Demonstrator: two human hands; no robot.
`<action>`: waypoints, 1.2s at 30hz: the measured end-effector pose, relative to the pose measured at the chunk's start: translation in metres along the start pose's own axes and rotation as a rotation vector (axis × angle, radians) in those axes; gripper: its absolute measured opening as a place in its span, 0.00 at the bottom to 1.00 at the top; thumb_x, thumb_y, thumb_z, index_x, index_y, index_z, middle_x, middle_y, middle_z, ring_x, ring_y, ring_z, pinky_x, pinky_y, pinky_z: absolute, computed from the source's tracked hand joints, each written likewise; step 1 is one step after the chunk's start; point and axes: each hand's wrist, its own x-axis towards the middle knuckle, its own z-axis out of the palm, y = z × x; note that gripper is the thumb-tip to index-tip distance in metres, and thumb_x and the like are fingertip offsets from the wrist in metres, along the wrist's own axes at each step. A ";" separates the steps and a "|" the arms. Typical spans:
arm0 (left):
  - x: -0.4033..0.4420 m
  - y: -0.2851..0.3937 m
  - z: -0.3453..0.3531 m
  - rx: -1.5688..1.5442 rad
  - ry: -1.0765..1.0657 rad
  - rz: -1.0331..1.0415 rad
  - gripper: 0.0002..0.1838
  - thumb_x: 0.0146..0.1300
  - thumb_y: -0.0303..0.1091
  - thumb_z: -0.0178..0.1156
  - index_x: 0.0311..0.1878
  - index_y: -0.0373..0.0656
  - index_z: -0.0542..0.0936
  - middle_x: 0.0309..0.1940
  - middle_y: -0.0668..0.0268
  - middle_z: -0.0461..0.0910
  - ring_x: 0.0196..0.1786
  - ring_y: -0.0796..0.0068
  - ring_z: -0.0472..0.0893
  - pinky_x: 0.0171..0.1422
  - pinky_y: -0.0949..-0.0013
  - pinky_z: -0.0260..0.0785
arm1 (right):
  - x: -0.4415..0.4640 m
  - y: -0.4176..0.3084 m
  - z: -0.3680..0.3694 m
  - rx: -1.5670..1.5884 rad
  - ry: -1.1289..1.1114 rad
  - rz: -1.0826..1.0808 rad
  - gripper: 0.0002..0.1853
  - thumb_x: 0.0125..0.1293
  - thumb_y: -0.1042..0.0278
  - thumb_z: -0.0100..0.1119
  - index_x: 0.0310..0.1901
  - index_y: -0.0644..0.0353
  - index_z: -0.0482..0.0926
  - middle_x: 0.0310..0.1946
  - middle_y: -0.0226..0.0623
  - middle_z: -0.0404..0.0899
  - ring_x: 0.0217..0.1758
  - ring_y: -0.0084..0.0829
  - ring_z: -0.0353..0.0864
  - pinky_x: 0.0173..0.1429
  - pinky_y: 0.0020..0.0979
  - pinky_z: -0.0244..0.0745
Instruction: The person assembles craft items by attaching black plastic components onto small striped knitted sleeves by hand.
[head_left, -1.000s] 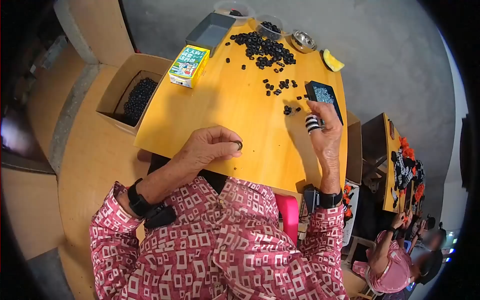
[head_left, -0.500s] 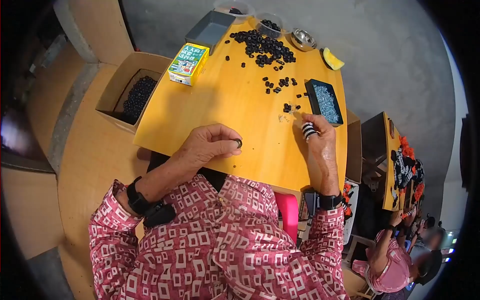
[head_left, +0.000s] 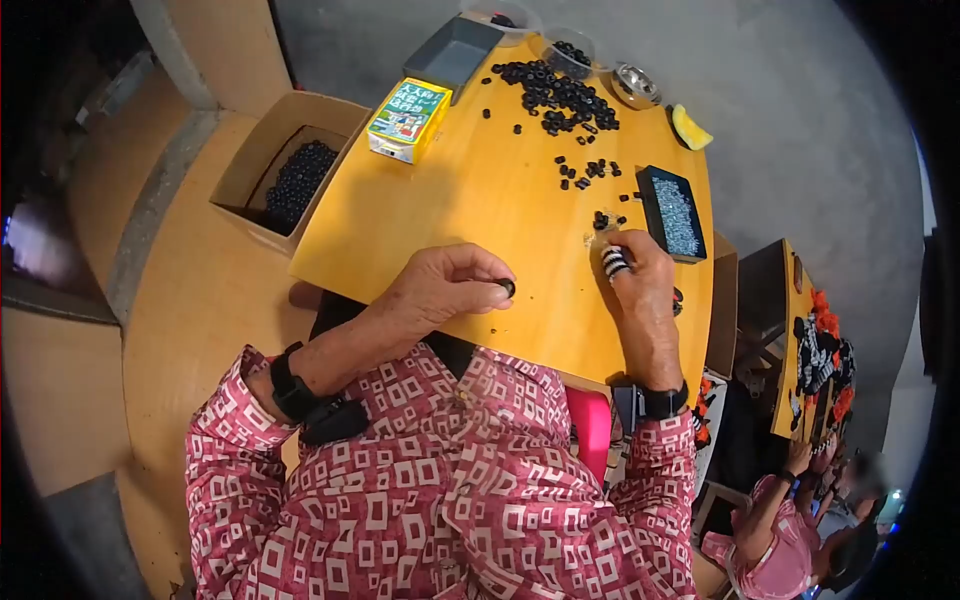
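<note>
Between thumb and forefinger, my left hand (head_left: 445, 290) pinches a small round black part (head_left: 507, 287) above the front of the yellow table (head_left: 480, 200). My right hand (head_left: 640, 275), with a black-and-white striped band on one finger, is closed at the table's right side; its fingertips are at a few tiny clear pieces (head_left: 590, 240), and what they hold, if anything, is too small to make out. Just beyond them lie a few black parts (head_left: 602, 220). A black tray (head_left: 675, 215) of small clear pieces is beside the right hand.
A heap of black parts (head_left: 565, 98) lies at the back, near clear tubs (head_left: 568, 50), a metal bowl (head_left: 636, 85) and a yellow wedge (head_left: 691, 128). A yellow-green box (head_left: 409, 118) and grey tray (head_left: 452, 55) stand back left. A cardboard box (head_left: 245, 165) is left; another person (head_left: 775, 530) sits right.
My right hand has moved from the black tray down to the clear pieces beside it, its fingers now closed. My left hand keeps its pinch. The view has shifted slightly.
</note>
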 end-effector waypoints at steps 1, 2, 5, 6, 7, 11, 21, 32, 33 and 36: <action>0.000 -0.001 0.000 -0.011 -0.034 0.044 0.09 0.63 0.24 0.67 0.46 0.39 0.82 0.41 0.70 0.82 0.48 0.80 0.82 0.57 0.75 0.74 | -0.003 -0.010 -0.003 0.007 -0.008 -0.004 0.10 0.56 0.84 0.61 0.40 0.64 0.81 0.36 0.46 0.82 0.39 0.46 0.84 0.46 0.36 0.79; 0.001 -0.002 -0.001 -0.021 -0.072 0.089 0.09 0.64 0.24 0.66 0.46 0.38 0.82 0.41 0.69 0.82 0.49 0.79 0.82 0.58 0.75 0.74 | -0.006 -0.024 -0.007 0.099 -0.009 0.030 0.09 0.57 0.83 0.61 0.40 0.65 0.80 0.35 0.45 0.82 0.38 0.42 0.84 0.45 0.34 0.79; 0.000 -0.003 0.000 -0.038 -0.117 0.122 0.09 0.65 0.24 0.65 0.47 0.38 0.81 0.43 0.68 0.82 0.49 0.78 0.82 0.59 0.75 0.73 | -0.016 -0.063 -0.020 0.174 -0.047 -0.001 0.07 0.60 0.83 0.61 0.41 0.65 0.80 0.33 0.41 0.81 0.38 0.32 0.83 0.46 0.29 0.77; -0.001 -0.003 0.001 -0.037 -0.116 0.117 0.09 0.65 0.24 0.65 0.47 0.38 0.81 0.43 0.68 0.82 0.49 0.78 0.82 0.59 0.75 0.73 | -0.018 -0.073 -0.022 0.252 -0.092 -0.073 0.08 0.59 0.83 0.62 0.40 0.65 0.81 0.34 0.41 0.81 0.38 0.32 0.83 0.46 0.29 0.76; -0.002 -0.002 0.002 -0.025 -0.120 0.129 0.09 0.65 0.24 0.65 0.48 0.38 0.81 0.44 0.68 0.82 0.49 0.79 0.82 0.59 0.75 0.73 | -0.020 -0.083 -0.025 0.329 -0.138 -0.147 0.08 0.59 0.83 0.63 0.40 0.64 0.81 0.35 0.41 0.81 0.39 0.31 0.83 0.46 0.28 0.76; -0.003 -0.005 0.002 -0.015 -0.125 0.173 0.11 0.66 0.24 0.65 0.51 0.37 0.81 0.45 0.69 0.82 0.48 0.82 0.80 0.58 0.75 0.73 | -0.027 -0.105 -0.023 0.428 -0.208 -0.230 0.10 0.56 0.84 0.65 0.40 0.62 0.83 0.36 0.37 0.82 0.41 0.32 0.83 0.45 0.30 0.76; -0.008 -0.005 0.004 -0.046 -0.174 0.186 0.12 0.66 0.25 0.65 0.52 0.37 0.81 0.43 0.72 0.81 0.45 0.86 0.78 0.51 0.79 0.71 | -0.029 -0.110 -0.017 0.345 -0.264 -0.294 0.13 0.53 0.83 0.67 0.42 0.61 0.83 0.36 0.38 0.81 0.40 0.38 0.82 0.43 0.34 0.77; -0.006 -0.005 0.003 -0.159 -0.159 0.070 0.14 0.64 0.27 0.67 0.52 0.37 0.81 0.44 0.70 0.82 0.46 0.83 0.79 0.54 0.77 0.72 | -0.034 -0.114 -0.015 0.350 -0.170 -0.270 0.14 0.52 0.79 0.71 0.42 0.62 0.84 0.35 0.39 0.82 0.38 0.37 0.82 0.42 0.33 0.77; -0.006 -0.006 0.003 -0.158 -0.159 0.072 0.14 0.64 0.27 0.67 0.52 0.37 0.81 0.44 0.70 0.82 0.46 0.83 0.79 0.54 0.77 0.72 | -0.034 -0.113 -0.015 0.324 -0.145 -0.301 0.14 0.52 0.79 0.72 0.42 0.63 0.84 0.35 0.39 0.82 0.38 0.37 0.82 0.42 0.33 0.76; -0.006 -0.007 0.003 -0.168 -0.136 0.074 0.16 0.63 0.27 0.67 0.53 0.35 0.81 0.42 0.66 0.83 0.46 0.80 0.81 0.54 0.76 0.73 | -0.034 -0.113 -0.012 0.243 -0.103 -0.438 0.14 0.51 0.79 0.72 0.42 0.63 0.84 0.35 0.39 0.82 0.37 0.37 0.81 0.41 0.34 0.75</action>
